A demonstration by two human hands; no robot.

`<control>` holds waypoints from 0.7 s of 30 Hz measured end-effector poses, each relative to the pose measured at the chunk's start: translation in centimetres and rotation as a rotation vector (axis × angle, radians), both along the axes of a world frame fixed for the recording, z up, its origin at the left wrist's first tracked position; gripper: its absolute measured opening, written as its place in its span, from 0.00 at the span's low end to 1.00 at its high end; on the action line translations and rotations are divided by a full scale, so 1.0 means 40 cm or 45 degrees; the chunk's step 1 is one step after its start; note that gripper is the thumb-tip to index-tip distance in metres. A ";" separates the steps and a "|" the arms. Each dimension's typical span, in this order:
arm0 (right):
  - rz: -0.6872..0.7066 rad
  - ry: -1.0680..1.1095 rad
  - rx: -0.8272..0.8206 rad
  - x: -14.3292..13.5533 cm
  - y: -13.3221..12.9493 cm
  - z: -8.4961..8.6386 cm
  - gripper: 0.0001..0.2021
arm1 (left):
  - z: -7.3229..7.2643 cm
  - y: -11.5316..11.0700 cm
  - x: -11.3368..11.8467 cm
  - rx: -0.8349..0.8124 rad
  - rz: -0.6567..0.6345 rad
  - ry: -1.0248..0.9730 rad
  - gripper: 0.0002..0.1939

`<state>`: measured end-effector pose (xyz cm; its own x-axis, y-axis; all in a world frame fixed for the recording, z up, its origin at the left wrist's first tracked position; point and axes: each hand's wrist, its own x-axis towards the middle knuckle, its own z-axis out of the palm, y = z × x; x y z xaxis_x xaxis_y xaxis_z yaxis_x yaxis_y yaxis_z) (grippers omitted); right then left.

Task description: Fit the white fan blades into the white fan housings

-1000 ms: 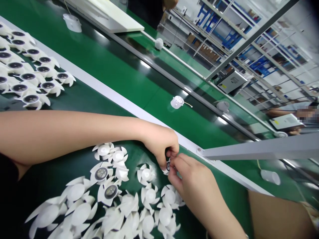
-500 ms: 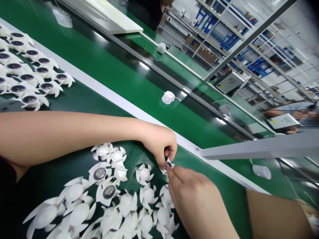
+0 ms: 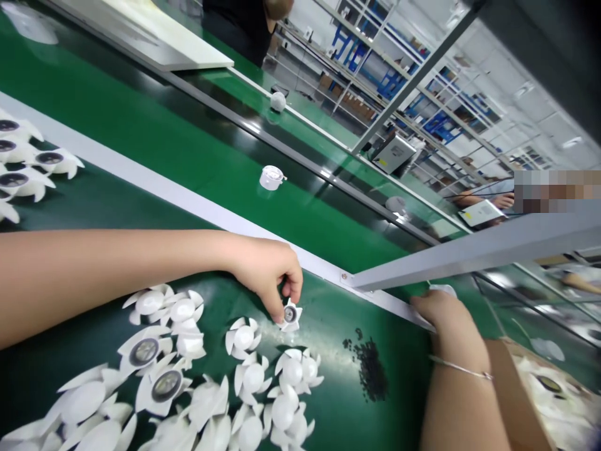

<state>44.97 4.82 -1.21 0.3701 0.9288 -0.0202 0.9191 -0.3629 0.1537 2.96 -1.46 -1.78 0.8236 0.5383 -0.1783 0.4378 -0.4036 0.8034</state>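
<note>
My left hand (image 3: 270, 272) pinches a small white impeller (image 3: 291, 316) between thumb and fingers, a little above the green table. The impeller's round hub opening, with a dark ring, faces me. My right hand (image 3: 439, 313) reaches over the white rail onto the green belt, against a white round housing (image 3: 442, 289). Its fingers are mostly hidden behind the hand, so the grip does not show. Loose white impellers (image 3: 244, 338) lie on the table below my left hand. A pile of small black pieces (image 3: 370, 369) lies between my two arms.
The white rail (image 3: 188, 210) divides table from belt, and a slanted grey beam (image 3: 446, 257) rises from it. Another white housing (image 3: 271, 178) sits on the belt. More impellers (image 3: 49, 160) stand at left. A cardboard box (image 3: 511, 388) holds white parts at right. People are across the line.
My right hand has left the impeller and moved right to the housing on the belt, uncovering the black pieces. My left hand keeps the impeller. The view has shifted to the right.
</note>
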 end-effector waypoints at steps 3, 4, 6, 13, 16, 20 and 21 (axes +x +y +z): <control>-0.278 -0.041 0.231 -0.002 0.013 -0.036 0.27 | -0.003 0.003 0.001 -0.017 0.005 0.005 0.21; -0.339 -0.054 0.330 -0.003 0.012 -0.049 0.33 | -0.003 0.003 0.001 -0.019 0.009 0.006 0.21; -0.407 -0.056 0.496 -0.002 0.008 -0.075 0.43 | -0.004 0.004 0.002 -0.023 0.014 0.005 0.21; -0.390 0.104 0.718 0.027 0.038 -0.135 0.56 | -0.005 0.004 0.004 -0.016 0.018 -0.011 0.21; -0.259 0.164 0.717 0.037 0.045 -0.139 0.47 | -0.008 0.003 0.004 -0.014 0.018 -0.011 0.21; -0.107 0.200 0.750 0.022 0.032 -0.118 0.40 | -0.012 0.004 0.002 -0.018 0.008 -0.017 0.22; -0.083 0.205 0.759 0.012 0.025 -0.102 0.38 | -0.013 0.005 0.001 -0.017 0.004 -0.022 0.22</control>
<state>45.44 5.83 -5.27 0.4620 0.7728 0.4351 0.8868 -0.4000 -0.2313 2.98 -1.27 -2.30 0.8251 0.5383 -0.1717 0.4252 -0.3913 0.8161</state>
